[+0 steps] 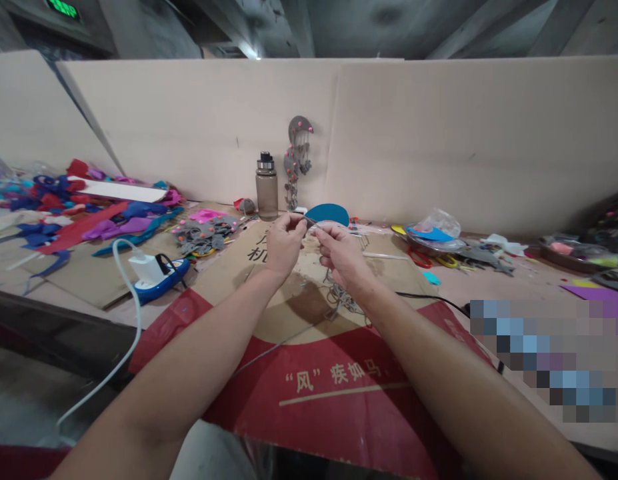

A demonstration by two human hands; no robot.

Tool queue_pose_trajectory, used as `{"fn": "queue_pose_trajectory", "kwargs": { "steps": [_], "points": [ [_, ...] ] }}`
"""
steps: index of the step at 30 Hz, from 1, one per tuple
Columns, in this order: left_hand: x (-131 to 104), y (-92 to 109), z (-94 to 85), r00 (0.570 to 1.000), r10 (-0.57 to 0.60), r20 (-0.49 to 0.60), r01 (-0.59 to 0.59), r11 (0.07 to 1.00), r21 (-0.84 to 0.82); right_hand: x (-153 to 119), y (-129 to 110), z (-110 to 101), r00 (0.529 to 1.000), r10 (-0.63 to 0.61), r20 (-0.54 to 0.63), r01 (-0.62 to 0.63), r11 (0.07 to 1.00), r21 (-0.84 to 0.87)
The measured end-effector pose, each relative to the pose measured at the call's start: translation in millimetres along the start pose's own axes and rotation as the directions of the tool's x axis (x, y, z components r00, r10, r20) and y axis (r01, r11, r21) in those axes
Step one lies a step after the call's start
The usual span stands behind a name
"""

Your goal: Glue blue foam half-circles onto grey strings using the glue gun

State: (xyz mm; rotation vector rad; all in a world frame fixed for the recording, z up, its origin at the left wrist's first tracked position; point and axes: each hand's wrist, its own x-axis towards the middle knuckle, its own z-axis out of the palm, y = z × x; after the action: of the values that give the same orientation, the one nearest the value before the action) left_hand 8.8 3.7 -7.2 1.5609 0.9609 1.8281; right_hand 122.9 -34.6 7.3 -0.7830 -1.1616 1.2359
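Over the cardboard sheet (349,400), my left hand (285,243) and my right hand (340,252) are raised close together, fingertips almost meeting. Both are closed in a pinch. A thin grey cord (311,222) runs between the fingertips; whether a small felt piece is held with it is too small to tell. Below my right hand lies a loose tangle of grey cord (341,297), and one strand trails over the cardboard toward the front left. A teal oval (331,214) lies just behind the hands.
A bottle (267,190) stands behind, beside a grey moon-shaped hanging ornament (299,127) on the back board. Grey felt pieces (203,233), a blue power strip (163,281) and coloured scraps (109,217) lie left. Red-handled scissors (419,259) and a bag-topped dish (436,233) sit right.
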Motion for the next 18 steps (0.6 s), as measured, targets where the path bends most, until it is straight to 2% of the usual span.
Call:
{"fn": "queue_pose_trajectory", "kwargs": {
  "steps": [9,14,18],
  "points": [
    [1,-4,5.5,0.997,-0.066,0.035,0.072,0.98,-0.187,5,5,-5,0.956,-0.155,-0.247,0.135,0.986,-0.096],
    [-2,-1,7.9,0.992,-0.108,0.073,0.123,0.957,-0.264,7,9,-8,0.944,-0.141,-0.3,0.109,0.987,-0.119],
    [-4,4,9.3,0.986,-0.14,0.091,0.162,0.935,-0.317,9,11,-9,0.937,-0.169,-0.305,0.15,0.985,-0.085]
  ]
}}
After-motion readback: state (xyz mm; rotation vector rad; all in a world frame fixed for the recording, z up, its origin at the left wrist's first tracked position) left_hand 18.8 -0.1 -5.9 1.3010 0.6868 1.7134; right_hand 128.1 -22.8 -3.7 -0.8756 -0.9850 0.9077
